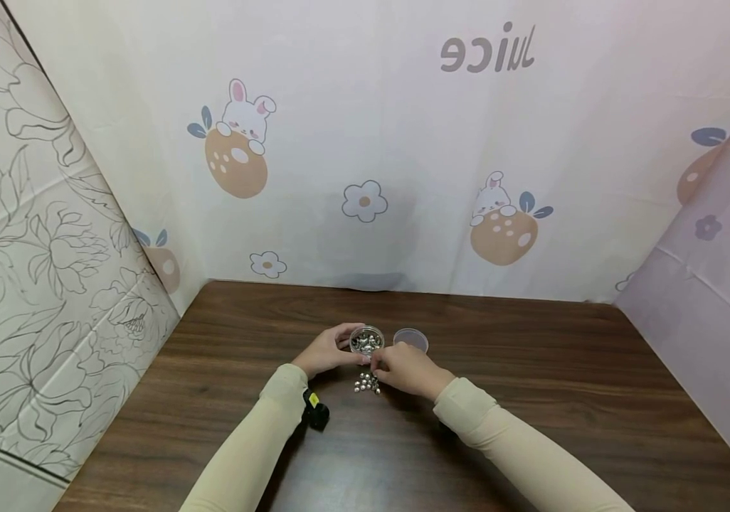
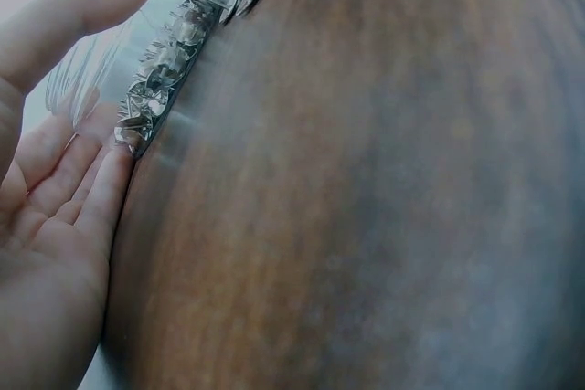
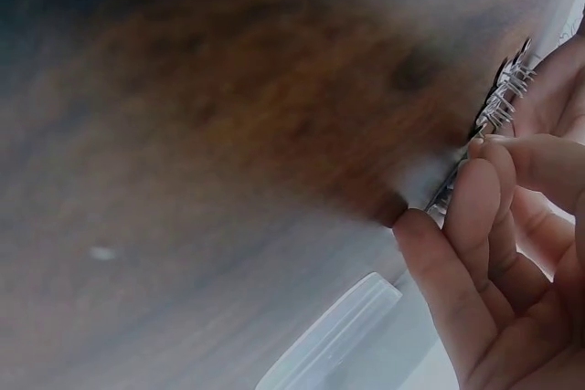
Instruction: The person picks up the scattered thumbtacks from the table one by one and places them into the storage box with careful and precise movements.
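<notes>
Tub point(image 1: 368, 327) of silver pieces point(image 1: 366, 344), gripped by left hand point(image 1: 330, 350); right hand point(image 1: 408, 368), fingertips bunched near loose pieces point(image 1: 365, 383), grasp indeterminable; lid point(image 1: 411, 337) adjacent.

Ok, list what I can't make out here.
Head view: exact count of metal pieces on the table; too small, bunched.
Head view: near part of the lid; right hand covers it.
Head view: rest of both sleeves; bottom edge cuts them off.
Right wrist view: whether right hand pinches a piece; fingers hide it.
Left wrist view: part of the container; left hand covers it.
</notes>
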The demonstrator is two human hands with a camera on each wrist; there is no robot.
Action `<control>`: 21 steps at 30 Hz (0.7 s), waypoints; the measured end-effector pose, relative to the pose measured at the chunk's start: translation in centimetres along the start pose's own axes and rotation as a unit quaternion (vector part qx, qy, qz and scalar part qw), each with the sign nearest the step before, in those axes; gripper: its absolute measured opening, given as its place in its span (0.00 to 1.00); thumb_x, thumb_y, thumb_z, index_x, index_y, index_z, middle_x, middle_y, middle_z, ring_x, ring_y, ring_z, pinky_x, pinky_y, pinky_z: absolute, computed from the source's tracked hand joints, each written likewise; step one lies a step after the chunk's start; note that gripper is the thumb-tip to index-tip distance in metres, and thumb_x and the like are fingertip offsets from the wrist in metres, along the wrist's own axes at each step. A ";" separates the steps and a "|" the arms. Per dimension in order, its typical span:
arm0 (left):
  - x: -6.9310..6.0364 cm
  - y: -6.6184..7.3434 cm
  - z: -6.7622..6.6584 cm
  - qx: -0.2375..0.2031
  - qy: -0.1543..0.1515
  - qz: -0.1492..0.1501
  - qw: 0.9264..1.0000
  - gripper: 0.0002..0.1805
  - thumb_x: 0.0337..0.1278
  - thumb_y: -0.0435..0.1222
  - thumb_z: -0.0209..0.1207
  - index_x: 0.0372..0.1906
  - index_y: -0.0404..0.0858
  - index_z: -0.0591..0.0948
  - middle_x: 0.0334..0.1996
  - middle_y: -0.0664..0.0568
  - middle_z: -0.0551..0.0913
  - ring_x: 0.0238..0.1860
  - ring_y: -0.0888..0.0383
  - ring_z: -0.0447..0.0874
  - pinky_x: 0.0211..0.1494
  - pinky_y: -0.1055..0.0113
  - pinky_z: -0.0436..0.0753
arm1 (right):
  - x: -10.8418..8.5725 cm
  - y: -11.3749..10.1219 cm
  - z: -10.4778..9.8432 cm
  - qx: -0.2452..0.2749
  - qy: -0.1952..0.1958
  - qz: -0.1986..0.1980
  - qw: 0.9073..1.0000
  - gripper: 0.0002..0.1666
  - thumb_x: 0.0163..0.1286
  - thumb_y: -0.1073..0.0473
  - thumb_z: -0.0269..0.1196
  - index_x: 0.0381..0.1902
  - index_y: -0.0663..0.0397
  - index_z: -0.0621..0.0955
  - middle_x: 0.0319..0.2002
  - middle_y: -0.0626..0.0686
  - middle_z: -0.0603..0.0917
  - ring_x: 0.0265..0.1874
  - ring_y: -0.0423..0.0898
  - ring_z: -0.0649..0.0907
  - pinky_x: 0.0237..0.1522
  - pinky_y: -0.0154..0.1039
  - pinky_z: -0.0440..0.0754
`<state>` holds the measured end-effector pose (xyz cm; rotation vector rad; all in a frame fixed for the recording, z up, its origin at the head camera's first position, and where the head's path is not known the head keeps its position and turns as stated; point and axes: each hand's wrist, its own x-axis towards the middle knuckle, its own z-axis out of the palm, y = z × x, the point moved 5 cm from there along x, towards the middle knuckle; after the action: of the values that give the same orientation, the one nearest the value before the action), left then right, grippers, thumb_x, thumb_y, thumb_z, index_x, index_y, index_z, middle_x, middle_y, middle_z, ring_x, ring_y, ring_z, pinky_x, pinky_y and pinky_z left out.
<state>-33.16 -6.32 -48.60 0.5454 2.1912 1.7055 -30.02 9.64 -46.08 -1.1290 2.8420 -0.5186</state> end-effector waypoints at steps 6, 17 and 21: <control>0.0 -0.2 0.0 0.002 -0.001 0.002 1.000 0.40 0.56 0.36 0.73 0.73 0.38 0.69 0.70 0.43 0.69 0.71 0.43 0.66 0.71 0.48 0.68 | 0.0 -0.2 -0.1 -0.013 0.005 -0.001 1.000 0.03 0.69 0.65 0.65 0.34 0.52 0.84 0.25 0.44 0.82 0.19 0.35 0.74 0.23 0.33 0.75; 1.6 -3.1 -0.3 0.025 0.010 -0.008 1.000 0.39 0.53 0.42 0.75 0.71 0.48 0.72 0.67 0.52 0.73 0.69 0.49 0.69 0.70 0.52 0.71 | -0.2 0.2 0.0 0.004 0.012 0.005 1.000 0.04 0.71 0.65 0.60 0.35 0.53 0.81 0.23 0.43 0.78 0.18 0.35 0.72 0.22 0.33 0.74; 1.7 -3.2 -0.4 0.023 0.008 -0.008 1.000 0.39 0.52 0.43 0.75 0.71 0.49 0.72 0.66 0.53 0.74 0.68 0.50 0.70 0.69 0.53 0.72 | -0.4 0.3 -0.2 0.025 0.015 0.004 1.000 0.04 0.70 0.66 0.59 0.35 0.54 0.79 0.22 0.43 0.76 0.18 0.35 0.71 0.22 0.33 0.73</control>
<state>-35.13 -6.55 -51.58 0.5253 2.2452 1.6610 -29.98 10.14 -45.99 -1.1102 2.8403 -0.6057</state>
